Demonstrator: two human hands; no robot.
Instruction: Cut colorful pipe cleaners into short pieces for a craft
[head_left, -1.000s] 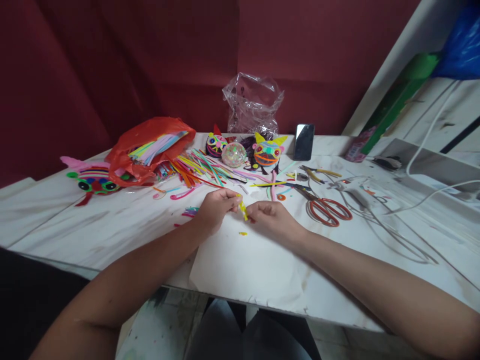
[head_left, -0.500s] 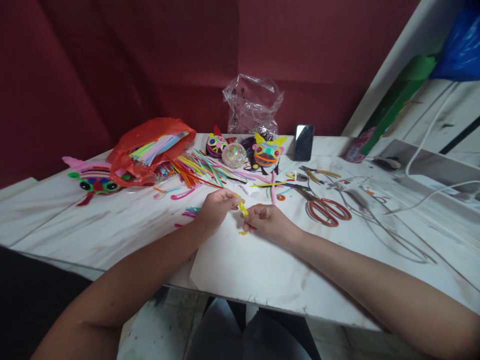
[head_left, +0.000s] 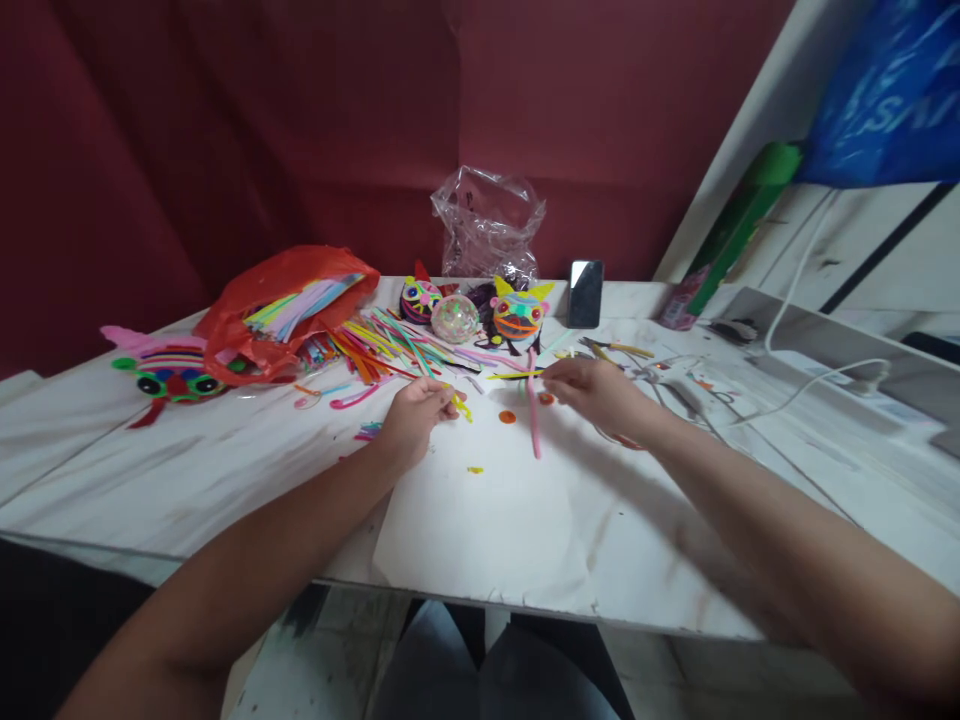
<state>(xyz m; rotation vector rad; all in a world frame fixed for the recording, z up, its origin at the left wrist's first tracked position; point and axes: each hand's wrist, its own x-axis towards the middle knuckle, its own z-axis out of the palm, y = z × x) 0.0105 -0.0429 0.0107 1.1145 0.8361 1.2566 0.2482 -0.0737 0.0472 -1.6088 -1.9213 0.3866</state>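
Observation:
My left hand [head_left: 412, 420] is closed, pinching a bent yellow pipe cleaner [head_left: 463, 408] between thumb and fingertips above the table. My right hand [head_left: 596, 395] is reaching further back, palm down, with its fingers curled together over the scissors. What those fingertips hold, if anything, is hidden. Only a bit of the orange scissors handle [head_left: 628, 442] shows beneath the wrist. By the fingertips lie a yellow strip [head_left: 514, 375] and a pink pipe cleaner [head_left: 535, 420]. A small yellow scrap [head_left: 475, 470] rests on the white paper [head_left: 480, 540].
A red bag [head_left: 292, 290] of pipe cleaners lies at the left, beside a colourful animal-face craft [head_left: 176, 372]. Behind the hands stand two more face crafts, a clear ball [head_left: 455, 318] and a phone [head_left: 585, 295]. Pliers [head_left: 626, 350] and cables [head_left: 806, 385] lie on the right.
My right hand has let go of the yellow pipe cleaner and moved right and back, over the scissors. My left hand keeps the yellow pipe cleaner. The view has shifted slightly right.

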